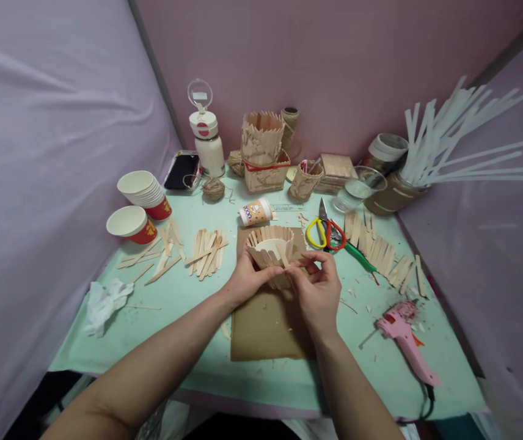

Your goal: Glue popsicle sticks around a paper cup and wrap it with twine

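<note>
A paper cup [268, 245] ringed with upright wooden craft sticks sits above a brown board [266, 324], tilted a little toward me. My left hand [253, 275] is closed around its left side, thumb across the front. At the front right, my right hand [315, 282] pinches a wooden craft stick [282, 254] against the cup wall. The lower end of that stick is covered by my fingers. Just behind the cup lies a small printed paper cup [255, 211] on its side.
Scissors [325, 229] and green-handled pliers [360, 256] lie right of the board. A pink glue gun [405, 342] rests at front right. Loose craft sticks [206, 252], stacked paper cups [145, 194] and a crumpled tissue [106, 305] are on the left. A stick-covered container [262, 140] stands behind.
</note>
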The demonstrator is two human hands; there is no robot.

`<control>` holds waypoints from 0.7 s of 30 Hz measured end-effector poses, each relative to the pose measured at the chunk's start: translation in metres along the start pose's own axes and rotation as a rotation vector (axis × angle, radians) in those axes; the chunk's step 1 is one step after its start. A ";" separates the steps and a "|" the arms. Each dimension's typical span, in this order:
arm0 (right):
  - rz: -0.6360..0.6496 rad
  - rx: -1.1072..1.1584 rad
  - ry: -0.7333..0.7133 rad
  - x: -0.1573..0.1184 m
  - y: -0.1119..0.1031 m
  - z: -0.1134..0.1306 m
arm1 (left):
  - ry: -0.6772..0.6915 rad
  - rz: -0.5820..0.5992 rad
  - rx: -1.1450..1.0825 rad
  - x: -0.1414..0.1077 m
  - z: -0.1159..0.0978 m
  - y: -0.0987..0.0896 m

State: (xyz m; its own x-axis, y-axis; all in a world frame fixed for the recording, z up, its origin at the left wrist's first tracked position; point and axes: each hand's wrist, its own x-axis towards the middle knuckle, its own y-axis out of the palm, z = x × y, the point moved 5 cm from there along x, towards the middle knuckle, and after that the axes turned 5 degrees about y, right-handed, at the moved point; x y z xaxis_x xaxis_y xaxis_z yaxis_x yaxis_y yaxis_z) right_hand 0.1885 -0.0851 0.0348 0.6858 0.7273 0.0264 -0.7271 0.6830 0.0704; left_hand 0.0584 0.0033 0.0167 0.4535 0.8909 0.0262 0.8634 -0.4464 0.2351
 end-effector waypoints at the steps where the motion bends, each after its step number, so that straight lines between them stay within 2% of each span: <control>1: -0.006 -0.020 -0.016 0.000 0.000 0.001 | -0.014 0.001 0.006 0.000 0.001 0.000; 4: -0.022 -0.084 -0.061 0.000 0.000 0.003 | -0.043 0.020 0.002 0.001 0.002 0.000; 11: -0.010 -0.101 -0.091 -0.003 0.003 0.003 | -0.017 0.087 -0.026 0.001 0.005 0.002; 16: 0.029 -0.147 -0.130 -0.005 0.005 0.001 | -0.013 0.034 -0.048 -0.002 0.004 0.003; 21: 0.069 -0.301 -0.291 -0.010 0.007 0.000 | 0.015 0.008 -0.004 -0.002 0.002 0.002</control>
State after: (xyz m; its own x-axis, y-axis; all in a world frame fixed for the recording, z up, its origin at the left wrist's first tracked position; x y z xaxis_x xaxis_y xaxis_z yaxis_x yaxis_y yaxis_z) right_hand 0.1770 -0.0878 0.0352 0.5847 0.7519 0.3047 -0.7191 0.6542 -0.2345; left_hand 0.0594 0.0002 0.0155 0.4568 0.8885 0.0431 0.8589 -0.4531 0.2388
